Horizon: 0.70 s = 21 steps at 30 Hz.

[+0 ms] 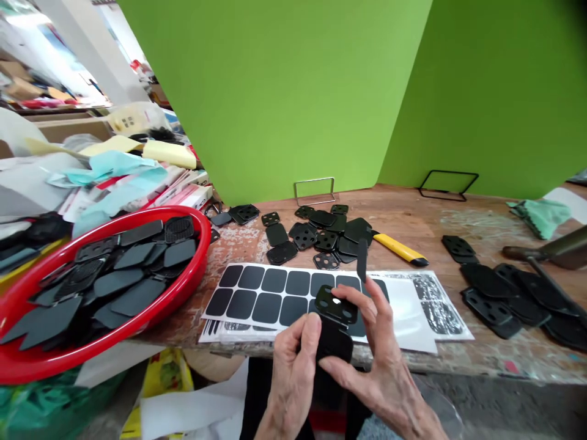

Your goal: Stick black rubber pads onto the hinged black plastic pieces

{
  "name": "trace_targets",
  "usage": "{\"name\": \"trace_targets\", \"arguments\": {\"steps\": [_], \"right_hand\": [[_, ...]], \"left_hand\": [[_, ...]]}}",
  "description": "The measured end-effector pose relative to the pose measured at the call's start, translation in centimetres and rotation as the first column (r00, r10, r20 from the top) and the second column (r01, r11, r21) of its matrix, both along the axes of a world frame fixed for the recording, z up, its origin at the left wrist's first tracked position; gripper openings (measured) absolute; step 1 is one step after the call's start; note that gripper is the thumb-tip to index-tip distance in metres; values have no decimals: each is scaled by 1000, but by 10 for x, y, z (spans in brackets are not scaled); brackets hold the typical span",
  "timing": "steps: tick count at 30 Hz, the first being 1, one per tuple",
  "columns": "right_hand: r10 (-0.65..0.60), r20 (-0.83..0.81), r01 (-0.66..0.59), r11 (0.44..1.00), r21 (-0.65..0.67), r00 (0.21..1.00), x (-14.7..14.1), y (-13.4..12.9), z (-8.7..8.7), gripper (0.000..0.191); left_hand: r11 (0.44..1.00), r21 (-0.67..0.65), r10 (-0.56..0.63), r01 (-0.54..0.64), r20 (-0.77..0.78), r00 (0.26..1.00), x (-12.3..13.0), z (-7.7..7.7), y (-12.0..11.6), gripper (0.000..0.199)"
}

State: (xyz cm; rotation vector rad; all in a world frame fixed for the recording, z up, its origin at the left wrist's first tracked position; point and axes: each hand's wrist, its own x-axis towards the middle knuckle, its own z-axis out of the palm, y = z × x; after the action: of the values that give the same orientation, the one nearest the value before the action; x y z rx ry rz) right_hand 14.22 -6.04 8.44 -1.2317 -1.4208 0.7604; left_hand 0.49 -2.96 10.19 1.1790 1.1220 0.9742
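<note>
My left hand (296, 360) pinches the left side of a black plate with holes (337, 305), which is folded out from a dark pad (334, 342) at the table's front edge. My right hand (376, 348) is on the same piece from the right, thumb at the pad and a finger at the plate. A thin dark strip (362, 260) stands up from the raised fingers of my right hand. Behind and under them lies a white sheet (247, 315) with rows of dark rounded squares. The hands hide part of the sheet.
A red basin (197, 263) full of black pieces stands at the left. Black plates (325, 239) and a yellow cutter (398, 247) lie behind the sheets. More black pieces (490, 305) and a metal tool (550, 250) are at the right. Green panels (293, 91) rise behind.
</note>
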Motion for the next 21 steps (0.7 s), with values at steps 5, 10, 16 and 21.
{"name": "trace_targets", "arguments": {"steps": [5, 10, 16, 21], "right_hand": [[38, -87, -45, 996, -82, 995, -14, 7, 5, 95], [-33, -440, -68, 975, -212, 897, -28, 6, 5, 82], [-86, -495, -37, 972, -232, 865, -26, 11, 2, 79], [-98, -621, -65, 970, -234, 778, -33, 9, -2, 72]], "left_hand": [[992, 40, 126, -123, -62, 990, 1, -8, -1, 42], [880, 366, 410, -303, -263, 874, 2, -2, 7, 34], [984, 175, -1, 38, -205, 979, -2, 0, 21, 24], [979, 40, 205, -202, -76, 976, 1, -20, 24, 32]]}}
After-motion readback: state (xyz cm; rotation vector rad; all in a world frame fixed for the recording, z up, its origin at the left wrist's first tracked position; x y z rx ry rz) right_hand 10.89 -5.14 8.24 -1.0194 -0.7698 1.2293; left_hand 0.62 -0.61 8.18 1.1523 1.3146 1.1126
